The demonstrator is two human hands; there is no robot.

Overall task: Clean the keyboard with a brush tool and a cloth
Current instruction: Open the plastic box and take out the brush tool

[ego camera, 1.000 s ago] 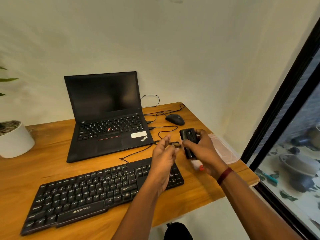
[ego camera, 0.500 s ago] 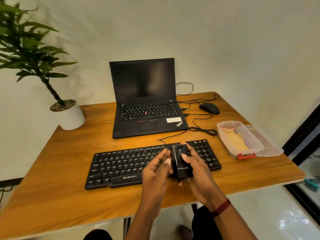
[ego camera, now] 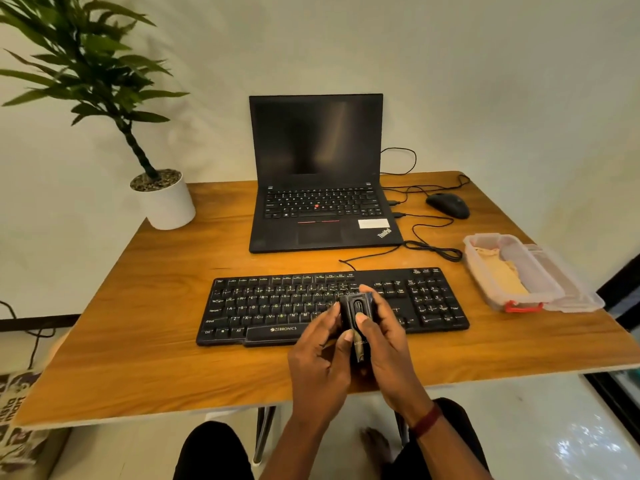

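A black Zebronics keyboard [ego camera: 277, 306] lies across the front middle of the wooden desk [ego camera: 138, 341]. Over its lower right part I hold a small black brush tool [ego camera: 356, 308] upright in both hands. My right hand [ego camera: 384, 337] wraps its right side, thumb on the front. My left hand [ego camera: 322, 358] grips its left side and lower end. A cream cloth [ego camera: 504, 271] lies in a clear plastic box [ego camera: 512, 299] at the right of the desk.
An open black laptop [ego camera: 318, 188] stands behind the keyboard, with a black mouse [ego camera: 448, 205] and cables [ego camera: 433, 247] to its right. A potted plant in a white pot [ego camera: 166, 202] sits at the back left corner. The box's lid [ego camera: 571, 289] lies beside it.
The view swung left and settled on the desk. Both hands brought the brush tool from beside the box to above the keyboard's lower right part, and my left hand closed on it.
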